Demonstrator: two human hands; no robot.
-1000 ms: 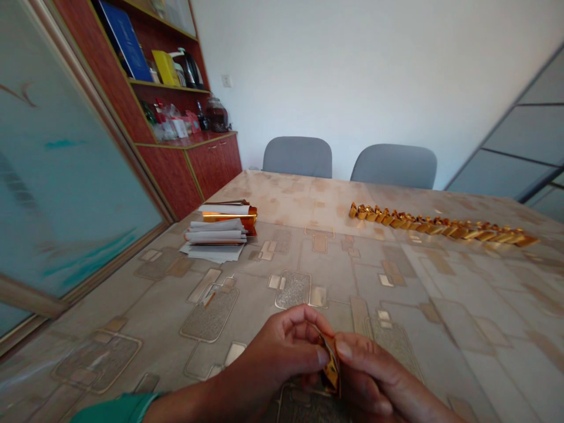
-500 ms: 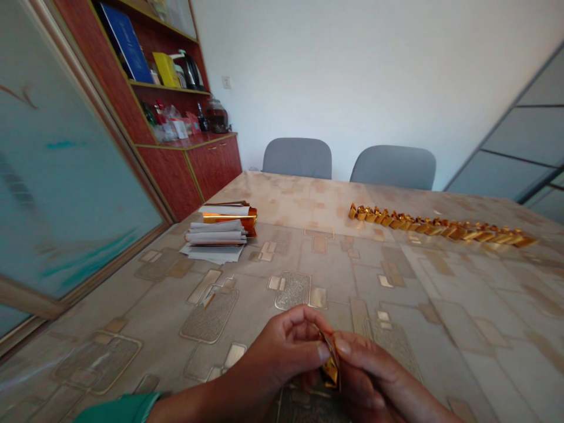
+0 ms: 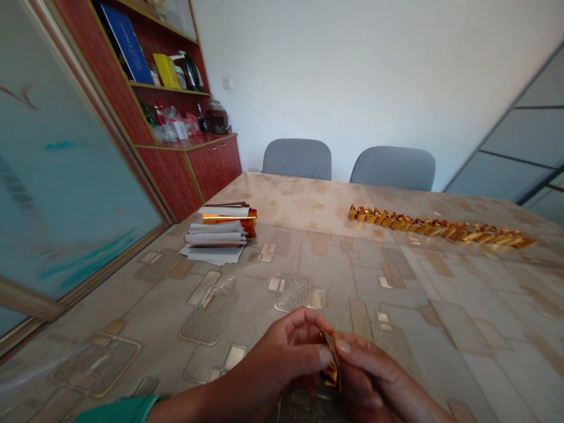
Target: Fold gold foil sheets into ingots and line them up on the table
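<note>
Close to the table's near edge, a small folded piece of gold foil paper [image 3: 331, 376] is pinched between my two hands. My left hand [image 3: 291, 352] has its thumb and fingers closed on the paper's left side. From the right, my right hand [image 3: 370, 364] grips its upper edge, thumb on top. Parts of the paper and several fingertips are hidden behind the hands. Farther off at the left lies a stack of folded gold-and-white paper sheets [image 3: 215, 241]. A long row of folded gold paper pieces [image 3: 440, 228] runs across the right of the table.
A patterned cloth covers the table [image 3: 326, 252]. Beyond its far edge stand two grey chairs [image 3: 296, 158] [image 3: 393, 168] against a white wall. At the left are a red-brown cabinet [image 3: 189, 170] with bottles and a kettle, and a frosted sliding door [image 3: 74, 176].
Almost nothing differs. Both hands keep their grip on the gold paper, with the left thumb shifted very slightly.
</note>
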